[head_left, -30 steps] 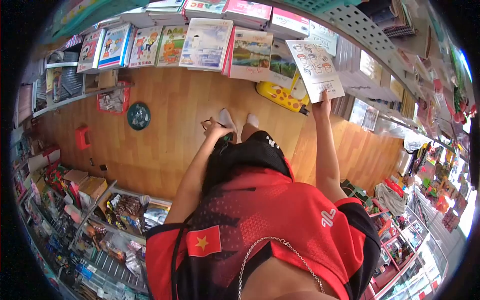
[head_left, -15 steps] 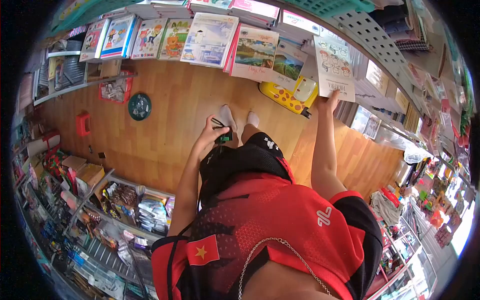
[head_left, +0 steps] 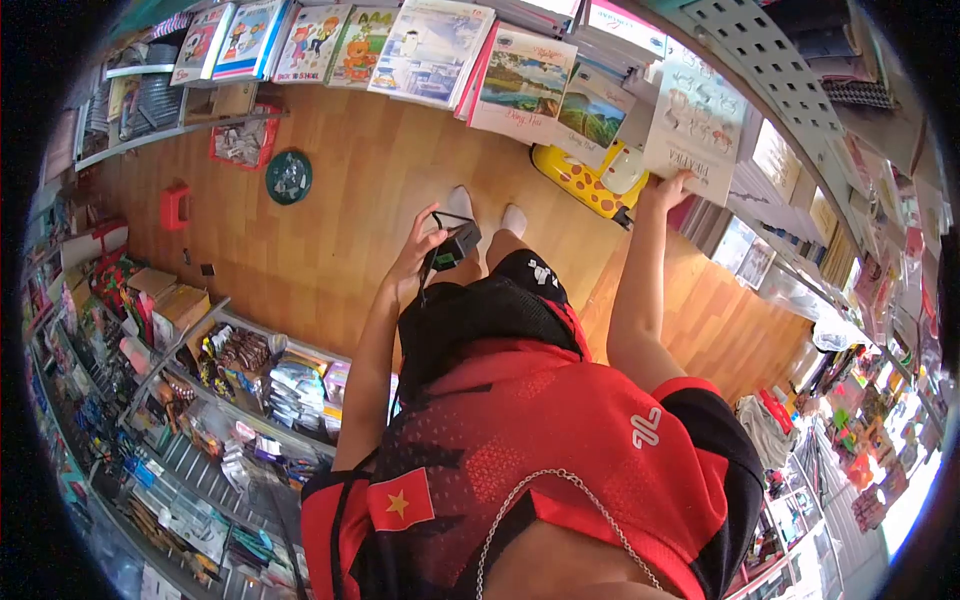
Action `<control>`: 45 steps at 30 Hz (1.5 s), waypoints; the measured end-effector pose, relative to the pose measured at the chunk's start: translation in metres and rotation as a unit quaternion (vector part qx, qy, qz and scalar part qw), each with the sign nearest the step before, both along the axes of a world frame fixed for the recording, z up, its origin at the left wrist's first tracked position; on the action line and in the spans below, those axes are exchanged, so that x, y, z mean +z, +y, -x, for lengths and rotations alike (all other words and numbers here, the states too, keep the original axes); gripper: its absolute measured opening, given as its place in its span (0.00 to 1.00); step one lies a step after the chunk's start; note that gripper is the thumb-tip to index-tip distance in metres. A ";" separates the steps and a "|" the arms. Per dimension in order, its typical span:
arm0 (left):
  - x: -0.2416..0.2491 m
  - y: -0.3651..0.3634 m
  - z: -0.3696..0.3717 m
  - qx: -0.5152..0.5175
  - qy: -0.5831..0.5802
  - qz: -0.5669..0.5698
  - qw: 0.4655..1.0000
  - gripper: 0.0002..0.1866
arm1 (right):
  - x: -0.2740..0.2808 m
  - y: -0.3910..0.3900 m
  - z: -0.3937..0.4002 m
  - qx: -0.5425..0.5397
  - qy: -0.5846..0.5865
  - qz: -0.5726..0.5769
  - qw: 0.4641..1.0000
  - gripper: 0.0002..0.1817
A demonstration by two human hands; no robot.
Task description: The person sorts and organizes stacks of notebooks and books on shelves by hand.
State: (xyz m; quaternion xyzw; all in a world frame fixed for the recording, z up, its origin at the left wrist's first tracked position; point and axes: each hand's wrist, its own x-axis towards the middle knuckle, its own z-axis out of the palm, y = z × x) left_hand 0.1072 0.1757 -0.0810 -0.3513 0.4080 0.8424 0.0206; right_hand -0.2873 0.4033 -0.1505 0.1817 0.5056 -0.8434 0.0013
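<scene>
A small black device [head_left: 458,246] with a green light and a strap is held in my left hand [head_left: 418,248], in front of my shorts. At the right, my right hand [head_left: 668,190] grips the lower edge of a pale notebook [head_left: 695,125] with small cartoon drawings on its cover. The notebook is at the shelf edge, beside stacked books. To its left lie two landscape-cover notebooks [head_left: 522,85], with a yellow spotted case [head_left: 585,182] on the floor beneath them.
Several cartoon-cover books [head_left: 310,42] line the shelf ahead. On the wooden floor [head_left: 350,190] stand a green round basin [head_left: 289,177], a red basket [head_left: 243,142] and a red stool [head_left: 175,206]. Shelves of packaged goods [head_left: 297,390] are at lower left.
The black device has turned and shows more of its body in my left hand. My right hand and the notebook appear slightly further right, and the whole view has shifted.
</scene>
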 end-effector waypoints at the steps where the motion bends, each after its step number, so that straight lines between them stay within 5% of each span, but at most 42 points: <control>1: 0.002 0.002 0.001 0.010 0.021 -0.015 1.000 0.38 | -0.012 -0.005 0.014 0.026 0.013 0.025 0.999 0.32; 3: 0.022 0.007 0.006 0.036 0.057 -0.053 0.996 0.36 | -0.024 -0.024 0.038 0.000 -0.074 0.034 0.997 0.37; 5: 0.045 0.011 0.013 0.053 0.030 -0.060 0.996 0.35 | -0.045 -0.038 0.064 0.100 -0.015 0.059 0.993 0.29; 8: 0.056 0.009 0.018 0.070 0.061 -0.042 0.995 0.36 | -0.051 -0.045 0.102 0.189 -0.215 -0.020 0.958 0.27; 11: 0.069 0.011 0.021 0.075 0.074 -0.011 0.994 0.38 | -0.051 -0.040 0.107 0.326 -0.313 -0.172 0.875 0.26; 14: 0.073 0.011 0.022 0.074 0.096 0.021 0.992 0.42 | 0.001 -0.041 0.063 0.423 -0.241 -0.342 0.804 0.24; 16: 0.086 0.006 0.029 0.057 0.123 0.027 0.990 0.42 | 0.072 -0.053 0.002 0.515 -0.133 -0.313 0.787 0.25; 20: 0.112 0.006 0.042 -0.007 0.126 0.139 0.982 0.48 | 0.171 -0.076 -0.110 0.748 -0.087 -0.053 0.656 0.30; 26: 0.141 0.010 0.051 -0.122 0.121 0.286 0.943 0.55 | 0.213 -0.088 -0.156 0.817 -0.039 -0.051 0.573 0.32; 28: 0.149 0.017 0.053 -0.097 0.126 0.177 0.971 0.55 | 0.209 -0.084 -0.160 0.814 -0.059 -0.050 0.575 0.35; 34: 0.152 0.016 0.052 -0.133 0.175 0.248 0.943 0.53 | 0.217 -0.076 -0.170 0.806 -0.045 -0.112 0.579 0.33; 37: 0.159 0.021 0.043 -0.076 0.134 0.423 0.893 0.43 | 0.222 -0.075 -0.173 0.791 -0.079 -0.095 0.599 0.30; 40: 0.170 0.010 0.020 0.069 0.054 0.450 0.889 0.30 | 0.215 -0.066 -0.171 0.740 -0.134 -0.107 0.651 0.30; 41: 0.180 0.005 0.010 0.064 0.041 0.469 0.880 0.17 | 0.204 -0.061 -0.169 0.725 -0.095 -0.116 0.672 0.28; 45: 0.222 0.009 -0.016 -0.175 0.048 0.472 0.863 0.14 | 0.229 -0.062 -0.171 0.654 -0.142 -0.135 0.730 0.26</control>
